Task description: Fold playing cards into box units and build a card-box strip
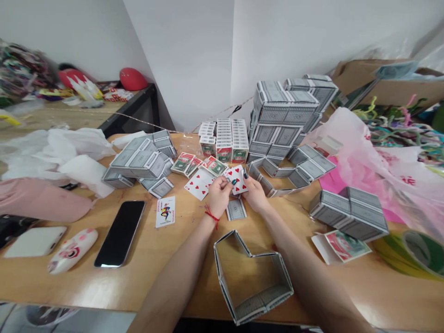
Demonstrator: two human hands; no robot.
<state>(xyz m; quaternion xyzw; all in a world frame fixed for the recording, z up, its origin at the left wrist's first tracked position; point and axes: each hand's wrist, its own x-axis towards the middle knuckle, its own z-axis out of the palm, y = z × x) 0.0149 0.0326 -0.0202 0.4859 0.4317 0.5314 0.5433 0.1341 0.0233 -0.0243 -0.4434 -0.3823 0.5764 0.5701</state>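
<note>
A hearts playing card (pixel 239 178) is held up between my two hands over the middle of the table. My left hand (pixel 219 198) pinches its left edge, with a red string bracelet on the wrist. The card's right side is gripped by my right hand (pixel 255 193). Just below them, a playing card (pixel 237 210) lies face down. Another hearts card (pixel 200 183) lies face up to the left, near a joker card (pixel 165 212). Between my forearms stands an open heart-shaped frame (pixel 258 300) built from playing cards.
Card boxes (pixel 224 138) are stacked at the back, beside a tall card-built structure (pixel 277 115). More card structures (pixel 138 159) stand left and right. A phone (pixel 120 233), a mouse (pixel 73 250), an opened card box (pixel 343 246) and a tape roll (pixel 391 252) lie nearer.
</note>
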